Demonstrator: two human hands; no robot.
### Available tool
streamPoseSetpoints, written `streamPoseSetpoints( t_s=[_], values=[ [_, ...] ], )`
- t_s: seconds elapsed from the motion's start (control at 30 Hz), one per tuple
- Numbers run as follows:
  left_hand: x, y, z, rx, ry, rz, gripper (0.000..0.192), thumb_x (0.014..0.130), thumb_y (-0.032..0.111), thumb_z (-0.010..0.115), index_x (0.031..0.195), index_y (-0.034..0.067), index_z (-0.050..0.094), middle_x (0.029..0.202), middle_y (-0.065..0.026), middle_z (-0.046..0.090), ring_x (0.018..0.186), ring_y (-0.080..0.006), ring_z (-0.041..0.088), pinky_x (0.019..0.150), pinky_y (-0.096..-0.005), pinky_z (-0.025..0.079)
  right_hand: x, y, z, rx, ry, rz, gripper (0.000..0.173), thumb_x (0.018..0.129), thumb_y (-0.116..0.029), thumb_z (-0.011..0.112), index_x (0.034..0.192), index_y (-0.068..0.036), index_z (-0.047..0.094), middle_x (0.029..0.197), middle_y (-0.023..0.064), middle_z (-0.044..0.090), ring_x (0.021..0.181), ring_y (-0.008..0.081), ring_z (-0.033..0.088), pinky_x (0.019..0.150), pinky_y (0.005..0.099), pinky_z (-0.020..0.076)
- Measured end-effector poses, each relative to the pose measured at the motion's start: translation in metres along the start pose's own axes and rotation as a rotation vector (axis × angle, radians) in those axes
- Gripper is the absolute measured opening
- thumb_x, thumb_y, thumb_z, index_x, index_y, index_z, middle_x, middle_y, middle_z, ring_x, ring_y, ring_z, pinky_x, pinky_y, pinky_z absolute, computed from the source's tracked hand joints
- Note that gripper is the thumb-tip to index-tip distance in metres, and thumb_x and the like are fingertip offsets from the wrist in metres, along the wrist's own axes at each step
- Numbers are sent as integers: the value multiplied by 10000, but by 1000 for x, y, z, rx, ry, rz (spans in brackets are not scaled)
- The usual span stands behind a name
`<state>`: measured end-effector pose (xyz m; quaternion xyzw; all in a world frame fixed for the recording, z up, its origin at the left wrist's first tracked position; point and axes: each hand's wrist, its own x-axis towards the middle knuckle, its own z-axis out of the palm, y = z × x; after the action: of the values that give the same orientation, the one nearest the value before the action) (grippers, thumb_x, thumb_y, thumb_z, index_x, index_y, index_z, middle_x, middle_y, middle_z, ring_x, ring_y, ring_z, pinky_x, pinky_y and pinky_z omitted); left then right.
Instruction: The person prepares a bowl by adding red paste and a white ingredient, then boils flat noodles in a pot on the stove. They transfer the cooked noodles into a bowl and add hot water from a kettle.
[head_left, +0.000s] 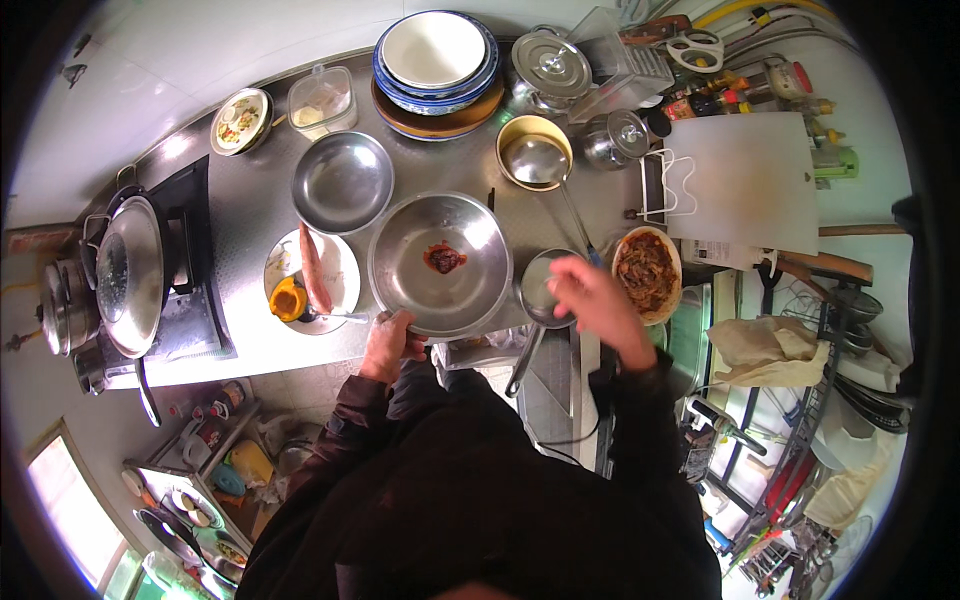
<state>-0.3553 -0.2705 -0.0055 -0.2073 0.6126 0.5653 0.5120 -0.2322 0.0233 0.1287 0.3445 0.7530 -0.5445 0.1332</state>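
Note:
My left hand (390, 345) grips the near rim of a large stainless steel bowl (480, 292). A dark red paste (445, 257) lies at the bowl's bottom. Slightly blurred, my right hand (592, 296) hovers over the right side of a small metal pan (536, 289), whose handle points towards me; whether the fingers hold anything cannot be told. Just right of that hand is a white bowl of reddish-brown shredded food (646, 274). Left of the large bowl, a plate (341, 262) carries a long reddish root vegetable (311, 270), a cut piece of orange squash (288, 299) and a spoon.
Behind stand an empty metal bowl (343, 182), stacked dishes (435, 49), a lidded pot (551, 71) and a yellowish pot (506, 131) with a ladle (574, 210) leaning out. A lidded wok (131, 277) is at the left, a white cutting board (739, 180) at the right.

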Motion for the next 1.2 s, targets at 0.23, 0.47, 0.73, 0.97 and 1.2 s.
streamPoseSetpoints(
  t_s=[0.23,0.47,0.73,0.97,1.2],
  values=[
    [16,-8,-3,18,5,19,309,924,188,542,1096,-69,562,724,-157,651,481,-188,608,453,-329,554,135,-56,-80,-137,238,-132,406,947,-296,651,1242,-22,600,1004,48,682,716,100,647,501,257,489],
    [20,-1,0,13,1,4,323,949,232,556,1108,-49,553,751,-139,649,499,-171,599,467,-321,560,260,-91,-111,-230,493,-149,528,910,-338,680,1262,41,574,1015,131,710,687,166,700,500,302,540],
    [24,2,-4,0,-44,15,318,938,217,547,1058,-73,598,764,-145,654,494,-171,600,459,-313,554,323,-94,-121,-247,452,-129,422,866,-278,687,1122,48,605,839,89,711,568,153,665,475,304,481],
    [29,1,-8,-14,-68,-3,318,938,210,541,1047,-81,606,743,-145,649,490,-178,604,440,-311,548,333,-107,-110,-179,486,-51,260,848,-221,675,927,25,644,726,69,688,513,150,638,456,292,460],
    [29,2,-7,-12,-43,-4,309,937,203,536,1032,-79,618,728,-132,643,495,-182,609,439,-313,544,330,-113,-116,-148,590,-106,240,894,-235,630,840,-2,638,673,59,657,510,129,616,419,285,417]
  ],
)
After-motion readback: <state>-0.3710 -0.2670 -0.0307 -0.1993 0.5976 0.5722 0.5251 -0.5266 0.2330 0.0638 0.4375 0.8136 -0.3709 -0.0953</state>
